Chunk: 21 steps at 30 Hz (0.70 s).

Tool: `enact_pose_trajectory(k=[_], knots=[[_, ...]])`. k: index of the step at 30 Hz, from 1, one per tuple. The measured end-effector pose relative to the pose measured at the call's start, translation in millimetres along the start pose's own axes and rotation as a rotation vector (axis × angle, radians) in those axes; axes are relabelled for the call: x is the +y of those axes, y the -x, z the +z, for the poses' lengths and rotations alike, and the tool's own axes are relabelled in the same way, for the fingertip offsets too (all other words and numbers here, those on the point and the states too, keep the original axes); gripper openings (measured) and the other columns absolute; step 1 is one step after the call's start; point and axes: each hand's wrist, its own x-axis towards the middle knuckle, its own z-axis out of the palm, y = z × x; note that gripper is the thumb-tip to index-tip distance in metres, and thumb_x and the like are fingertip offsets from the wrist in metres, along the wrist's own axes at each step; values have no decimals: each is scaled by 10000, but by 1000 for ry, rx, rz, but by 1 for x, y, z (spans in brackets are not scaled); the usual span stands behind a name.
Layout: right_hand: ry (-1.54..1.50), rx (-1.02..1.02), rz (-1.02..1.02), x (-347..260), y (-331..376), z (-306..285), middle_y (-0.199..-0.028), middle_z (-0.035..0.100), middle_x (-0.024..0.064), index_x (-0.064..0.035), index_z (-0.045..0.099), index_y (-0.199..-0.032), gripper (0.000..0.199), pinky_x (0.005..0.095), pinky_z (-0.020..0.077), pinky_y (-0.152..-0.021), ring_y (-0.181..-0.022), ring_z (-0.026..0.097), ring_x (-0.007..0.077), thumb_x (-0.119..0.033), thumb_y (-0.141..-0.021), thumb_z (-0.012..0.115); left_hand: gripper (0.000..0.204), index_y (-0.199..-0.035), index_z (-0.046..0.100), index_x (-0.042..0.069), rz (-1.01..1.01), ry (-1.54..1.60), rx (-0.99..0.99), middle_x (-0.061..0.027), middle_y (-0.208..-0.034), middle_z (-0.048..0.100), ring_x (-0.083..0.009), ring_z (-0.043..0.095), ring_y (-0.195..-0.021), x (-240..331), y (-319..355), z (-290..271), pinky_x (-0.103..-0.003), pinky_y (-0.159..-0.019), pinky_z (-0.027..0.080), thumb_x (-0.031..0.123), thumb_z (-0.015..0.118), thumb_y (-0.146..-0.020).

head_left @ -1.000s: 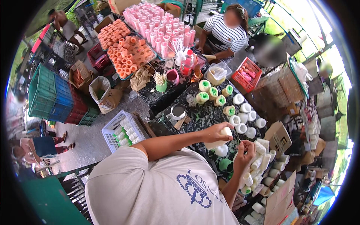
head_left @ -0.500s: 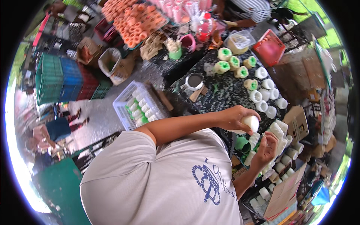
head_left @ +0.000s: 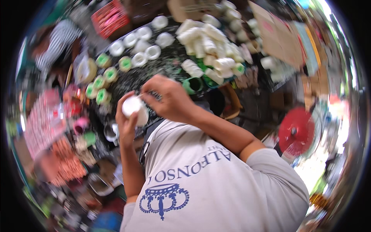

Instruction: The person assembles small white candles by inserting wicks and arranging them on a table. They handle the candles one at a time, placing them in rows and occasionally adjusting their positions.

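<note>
My left hand [head_left: 126, 125] is wrapped round a smooth white cylinder [head_left: 136, 110], held near my chest above the dark speckled table [head_left: 133, 79]. Close to the cylinder's upper end, the fingers of my right hand [head_left: 168, 96] are pinched together; whatever is between them is too small and blurred to name. Beyond my hands stand several cream pieces with green centres [head_left: 100, 82] and several round white pieces [head_left: 140, 59]. A green cup-like container [head_left: 192, 85] lies to the right of my right hand, beside a heap of white cylindrical pieces [head_left: 208, 40].
A white vessel [head_left: 111, 132] sits left of my left forearm. A red crate [head_left: 110, 18] is at the far side, and a person in striped clothing [head_left: 60, 42] at the far left. Pink [head_left: 44, 121] and orange pieces [head_left: 67, 158] fill the left. A red disc [head_left: 296, 129] stands right.
The view has swung round to the right. My right hand, earlier apart with fingers loosely curled, has come up to the white cylinder and pinches. My left hand still holds the cylinder.
</note>
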Motion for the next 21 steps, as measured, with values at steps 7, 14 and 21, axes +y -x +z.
enact_pose_trajectory(k=[7, 14, 21], knots=[[139, 170, 29, 11, 36, -25, -905, 666, 88, -91, 770, -962, 118, 471, 548, -764, -877, 707, 331, -178, -899, 817, 416, -1270, 639, -3, -187, 146, -365, -54, -1107, 685, -119, 668, -1021, -5, -46, 22, -252, -903, 512, 357, 632, -1061], [322, 355, 67, 17, 67, -59, -935, 676, 68, -119, 768, -957, 138, 438, 517, -792, -920, 702, 285, -225, -889, 825, 296, -1161, 693, -16, -228, 102, -527, -37, -1054, 712, -96, 646, -956, 11, -82, 79, -247, -882, 486, 254, 612, -1071], [388, 534, 225, 8, 115, -86, -866, 677, 38, -117, 760, -969, 98, 426, 496, -739, -829, 703, 279, -201, -941, 802, 296, -1071, 628, -4, -414, 207, -705, -48, -1018, 646, -120, 639, -889, 5, -95, 136, -257, -813, 495, 277, 645, -977]])
